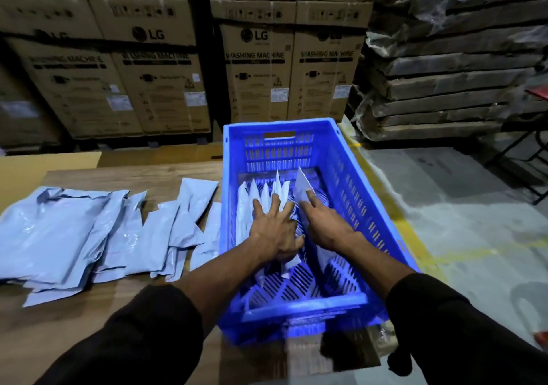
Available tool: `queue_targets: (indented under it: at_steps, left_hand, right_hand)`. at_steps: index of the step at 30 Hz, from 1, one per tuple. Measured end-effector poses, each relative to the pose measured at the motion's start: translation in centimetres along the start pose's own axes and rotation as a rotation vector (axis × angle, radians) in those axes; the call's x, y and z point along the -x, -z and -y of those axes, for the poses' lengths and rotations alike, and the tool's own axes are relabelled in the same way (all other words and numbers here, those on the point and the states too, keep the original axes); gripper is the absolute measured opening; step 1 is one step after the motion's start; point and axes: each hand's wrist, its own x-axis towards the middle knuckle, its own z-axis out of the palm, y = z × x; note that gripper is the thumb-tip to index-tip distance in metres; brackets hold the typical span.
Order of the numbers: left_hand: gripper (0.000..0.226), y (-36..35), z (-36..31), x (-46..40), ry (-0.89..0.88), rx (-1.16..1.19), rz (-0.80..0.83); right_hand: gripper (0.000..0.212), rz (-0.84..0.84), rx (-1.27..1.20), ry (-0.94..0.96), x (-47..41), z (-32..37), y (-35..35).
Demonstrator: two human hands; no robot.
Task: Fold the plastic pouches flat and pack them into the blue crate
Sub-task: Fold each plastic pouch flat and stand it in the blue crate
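Packing folded pouches, centre frame.
Left hand [274, 229], fingers splayed, presses the standing folded pouches [261, 197] aside; right hand [323, 224] pinches another pouch [302, 188] in the blue crate [370, 183], apparently to slot in.

Both arms reach forward, dark sleeves at forearms. Left hand [274, 230] flat, fingers spread, palm down. Right hand [324, 221] forefinger extended.

The person wears a dark, near-black long-sleeved top. Both sleeves, the left sleeve [142, 328] and the right sleeve [462, 331], are pushed up, leaving forearms bare. The left hand [274, 230] and right hand [326, 224] are bare, without gloves or rings.
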Motion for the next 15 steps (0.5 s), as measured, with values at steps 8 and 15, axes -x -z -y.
queue_targets:
  at_steps: [8, 15]
  left_hand:
    - [0.064, 0.7, 1.3, 1.1, 0.038, 0.325, 0.049]
    - [0.077, 0.5, 0.9, 0.9, 0.362, 0.560, 0.092]
  right_hand:
    - [0.109, -0.007, -0.321, -0.091, -1.8, 3.0, -1.2]
    - [0.051, 0.120, -0.644, -0.229, -1.8, 2.9, -1.3]
